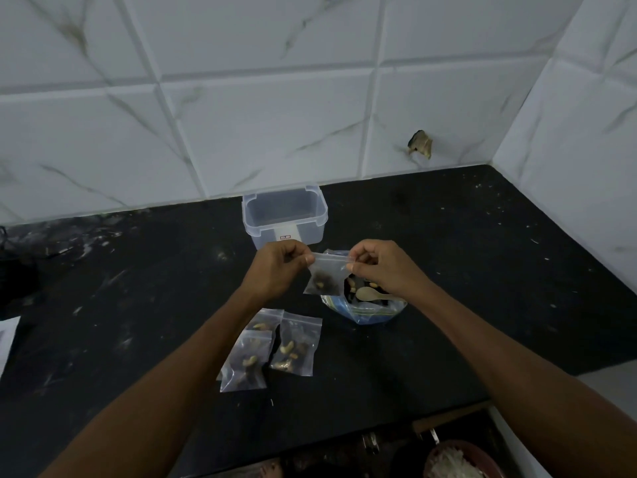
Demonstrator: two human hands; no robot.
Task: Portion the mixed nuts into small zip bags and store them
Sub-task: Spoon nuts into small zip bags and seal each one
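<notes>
left hand (pixel 279 267): pinches the left end of the top strip of a small zip bag (pixel 325 274), thumb and forefinger on the seal, other fingers curled in.
right hand (pixel 377 267): pinches the right end of the same strip, fingers curled toward the palm.
small zip bag: held up off the counter between both hands, top edge stretched level, body hanging below. Nuts sit in its lower left corner (pale and dark pieces; can't tell the kinds). Can't tell if the seal is fully closed.
position: bag hangs in front of the clear container (pixel 284 216) and just left of the big bag (pixel 362 307), overlapping its near-left edge in view.
big bag: large clear plastic bag, mouth open upward, on the counter under the right hand. Holds mixed nuts (pixel 353 282), partly hidden by the wrist.
spoon (pixel 370 293): small pale wooden one, lying on the nuts inside the big bag, bowl to the left.
filled bags (pixel 272 346): three small zip bags with nuts, flat on the counter, near side, between the forearms. The two left ones overlap; the right one lies just beside them.
clear container: lidless rectangular plastic tub, far side against the wall, nothing visible inside.
counter (pixel 465 270): black stone, flecked white.
wall (pixel 241 98): white marbled tiles, one chipped hole (pixel 420 143) at right.
bottom right: a reddish bowl (pixel 458 460) of shredded white stuff, below counter level.
</notes>
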